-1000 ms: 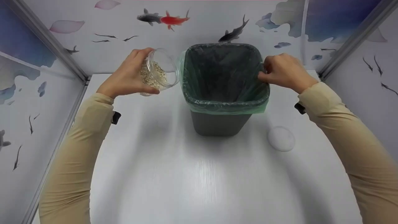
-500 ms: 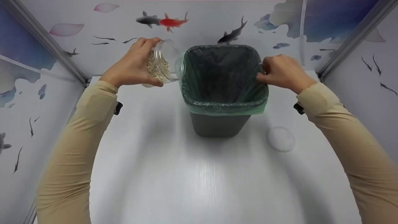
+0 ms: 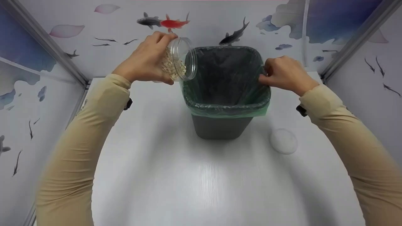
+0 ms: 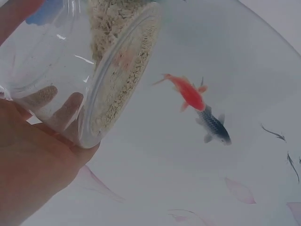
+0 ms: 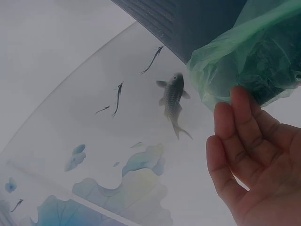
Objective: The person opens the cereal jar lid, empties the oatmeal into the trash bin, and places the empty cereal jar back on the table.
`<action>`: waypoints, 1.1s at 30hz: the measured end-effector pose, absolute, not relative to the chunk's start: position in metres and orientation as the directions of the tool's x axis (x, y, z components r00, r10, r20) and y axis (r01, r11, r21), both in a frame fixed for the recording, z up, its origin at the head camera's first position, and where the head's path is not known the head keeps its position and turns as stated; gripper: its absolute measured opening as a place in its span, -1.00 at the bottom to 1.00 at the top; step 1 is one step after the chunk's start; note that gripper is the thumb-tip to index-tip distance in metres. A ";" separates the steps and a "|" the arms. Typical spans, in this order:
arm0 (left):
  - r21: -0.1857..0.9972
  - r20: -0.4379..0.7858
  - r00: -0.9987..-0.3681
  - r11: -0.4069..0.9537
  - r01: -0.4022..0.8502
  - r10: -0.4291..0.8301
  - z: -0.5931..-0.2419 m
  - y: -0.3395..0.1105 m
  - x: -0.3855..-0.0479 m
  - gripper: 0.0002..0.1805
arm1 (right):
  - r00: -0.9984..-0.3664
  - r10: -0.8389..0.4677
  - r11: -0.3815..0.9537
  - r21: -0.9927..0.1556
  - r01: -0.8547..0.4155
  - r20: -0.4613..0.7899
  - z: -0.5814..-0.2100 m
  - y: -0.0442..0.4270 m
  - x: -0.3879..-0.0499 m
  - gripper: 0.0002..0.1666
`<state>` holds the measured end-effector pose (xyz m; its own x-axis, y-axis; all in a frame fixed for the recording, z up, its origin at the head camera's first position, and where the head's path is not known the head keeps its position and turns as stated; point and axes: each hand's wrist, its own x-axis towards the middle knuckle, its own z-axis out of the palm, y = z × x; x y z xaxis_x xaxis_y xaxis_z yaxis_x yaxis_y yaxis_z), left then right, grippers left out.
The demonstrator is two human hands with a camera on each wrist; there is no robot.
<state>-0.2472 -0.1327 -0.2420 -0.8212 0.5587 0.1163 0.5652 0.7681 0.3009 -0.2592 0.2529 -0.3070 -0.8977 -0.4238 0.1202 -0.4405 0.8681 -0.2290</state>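
Note:
My left hand [image 3: 149, 61] grips a clear plastic jar [image 3: 185, 50] partly filled with pale flakes [image 3: 172, 67] that look like oats. Tipped to the right, the jar has its open mouth over the left rim of a grey trash can [image 3: 220, 127]. In the left wrist view, flakes [image 4: 113, 23] lie along one side of the jar [image 4: 70, 52], and the fingers wrap round it. A green bag [image 3: 229, 111] lines the can and folds over its rim. At the right rim my right hand [image 3: 287, 73] pinches the lined edge, its fingers outside against the bag [image 5: 235, 66].
A round clear lid [image 3: 283, 141] lies on the white table [image 3: 201, 182], right of the can. Behind the can stands a white wall [image 3: 201, 18] painted with fish, and side panels [image 3: 22, 103] close in left and right.
My left hand has moved right and up with the jar, bringing its mouth from beside the can to over the left rim. The jar's flakes have shifted toward the mouth. My right hand stays put.

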 end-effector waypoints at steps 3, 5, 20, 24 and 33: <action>0.278 0.114 -0.815 0.769 0.575 0.568 -0.241 -0.127 -0.247 0.18 | -0.897 -0.425 0.868 -0.227 -0.443 0.125 -0.308 0.253 -0.259 -0.67; 0.260 0.107 -0.815 0.775 0.576 0.570 -0.240 -0.125 -0.247 0.18 | -0.899 -0.422 0.869 -0.230 -0.438 0.116 -0.308 0.252 -0.260 -0.66; 0.182 0.097 -0.832 0.812 0.554 0.546 -0.233 -0.116 -0.246 0.19 | -0.906 -0.414 0.874 -0.237 -0.424 0.094 -0.309 0.253 -0.261 -0.67; 0.167 0.099 -0.829 0.812 0.559 0.550 -0.233 -0.114 -0.246 0.17 | -0.904 -0.416 0.873 -0.236 -0.428 0.101 -0.309 0.254 -0.261 -0.67; 0.150 0.079 -0.820 0.806 0.573 0.568 -0.234 -0.105 -0.249 0.18 | -0.908 -0.407 0.877 -0.232 -0.420 0.102 -0.308 0.253 -0.260 -0.67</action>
<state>-0.2486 -0.1045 -0.2336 -0.8196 0.5675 0.0787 0.5725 0.8060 0.1501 -0.2605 0.2530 -0.3080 -0.9077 -0.4070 0.1019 -0.4196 0.8775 -0.2324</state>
